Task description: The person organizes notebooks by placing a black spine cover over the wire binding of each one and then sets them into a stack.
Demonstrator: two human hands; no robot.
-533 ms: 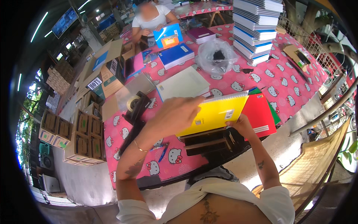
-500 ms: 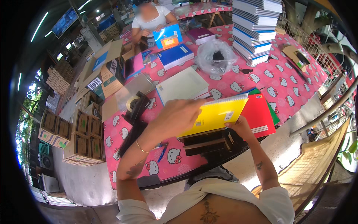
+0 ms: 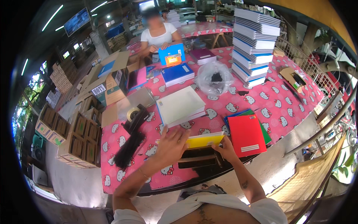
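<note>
A yellow spiral notebook (image 3: 203, 140) stands at the table's near edge, its top edge toward me. My left hand (image 3: 171, 145) lies across its left part with fingers stretched out. My right hand (image 3: 225, 148) pinches its right end, thumb on the front cover. Just below the notebook is a dark wooden stand or box (image 3: 197, 158); how the two meet is partly hidden. To the right, a red notebook (image 3: 247, 133) lies on top of a green notebook (image 3: 265, 135) and a blue one. Beyond my hands lies a stack of white-covered notebooks (image 3: 181, 106).
A tape dispenser (image 3: 136, 116) and a bundle of black strips (image 3: 128, 151) lie left. A tall notebook stack (image 3: 255, 48) stands far right, beside a clear plastic bag (image 3: 214, 78). Across the table, a person (image 3: 158, 35) handles a blue notebook (image 3: 170, 54). Cartons (image 3: 80, 136) stand left.
The yellow notebook has come down and left, and its cover now shows as a narrower band. My left hand has gone from gripping its top edge to lying across it. The view has shifted slightly.
</note>
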